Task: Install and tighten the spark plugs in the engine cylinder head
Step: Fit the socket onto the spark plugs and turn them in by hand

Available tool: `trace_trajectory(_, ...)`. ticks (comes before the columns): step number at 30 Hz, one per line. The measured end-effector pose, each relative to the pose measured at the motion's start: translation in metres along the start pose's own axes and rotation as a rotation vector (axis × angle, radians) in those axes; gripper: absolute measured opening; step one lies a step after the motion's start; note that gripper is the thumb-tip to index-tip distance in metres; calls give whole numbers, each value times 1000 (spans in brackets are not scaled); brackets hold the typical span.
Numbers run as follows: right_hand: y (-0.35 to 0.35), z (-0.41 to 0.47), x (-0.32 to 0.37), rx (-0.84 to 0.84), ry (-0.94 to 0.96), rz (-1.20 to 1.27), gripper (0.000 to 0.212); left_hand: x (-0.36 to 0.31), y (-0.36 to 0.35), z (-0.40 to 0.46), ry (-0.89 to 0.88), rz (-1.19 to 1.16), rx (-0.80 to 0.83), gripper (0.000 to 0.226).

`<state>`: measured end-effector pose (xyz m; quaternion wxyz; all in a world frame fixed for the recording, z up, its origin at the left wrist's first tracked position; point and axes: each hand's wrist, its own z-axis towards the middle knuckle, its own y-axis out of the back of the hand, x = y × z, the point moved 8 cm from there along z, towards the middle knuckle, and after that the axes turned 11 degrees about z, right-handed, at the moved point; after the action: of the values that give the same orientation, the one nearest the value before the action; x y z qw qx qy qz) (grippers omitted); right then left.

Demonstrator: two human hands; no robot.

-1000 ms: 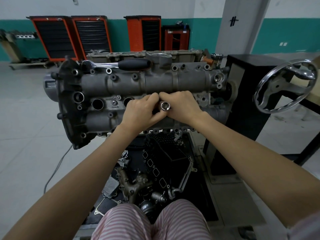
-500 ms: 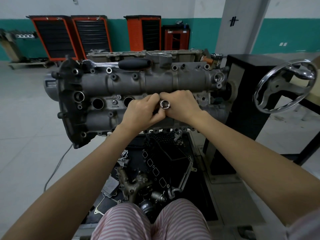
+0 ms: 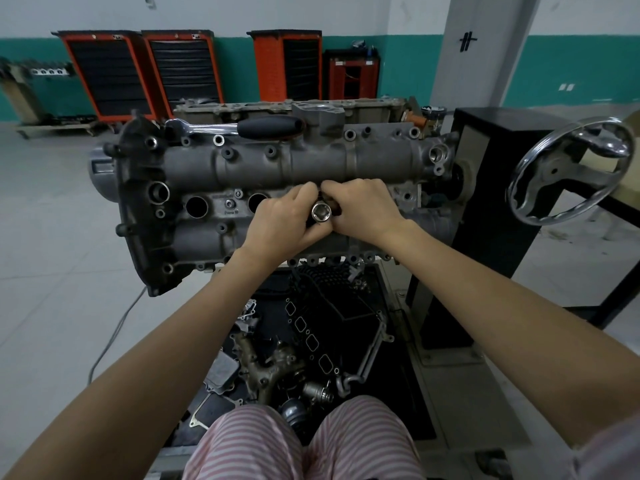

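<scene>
Grey cylinder head (image 3: 277, 168); silver socket (image 3: 321, 212); orange-black tool cabinets (image 3: 138, 71); teal wall band (image 3: 571, 64); pink-striped trousers (image 3: 259, 445)

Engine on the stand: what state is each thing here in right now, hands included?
Socket: gripped by both hands, open end facing the camera.
Left hand: curled round the socket.
Right hand: curled round the socket.
Ratchet: lying unused atop the engine.
Two plug holes: open, empty-looking.
Handwheel: untouched.

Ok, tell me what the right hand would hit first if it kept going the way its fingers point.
The right hand points leftward, its fingers curled round the socket. Carried straight on, it would most likely meet the left hand first, which already presses against the socket's other side. Depth is hard to judge here.
</scene>
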<state>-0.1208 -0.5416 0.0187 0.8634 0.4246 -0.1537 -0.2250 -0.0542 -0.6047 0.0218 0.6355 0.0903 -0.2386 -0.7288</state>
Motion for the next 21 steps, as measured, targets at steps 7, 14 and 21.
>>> trace_trajectory(7, 0, -2, 4, 27, 43, 9, 14, 2, -2, -1, 10, 15, -5, 36)
trace_trajectory(14, 0, -1, -1, 18, -12, 20, 17, 2, -4, -1, 5, 34, -6, 33)
trace_trajectory(21, -3, 0, 3, 21, 44, -51, 20, 0, -1, 0, 18, 9, 5, 30)
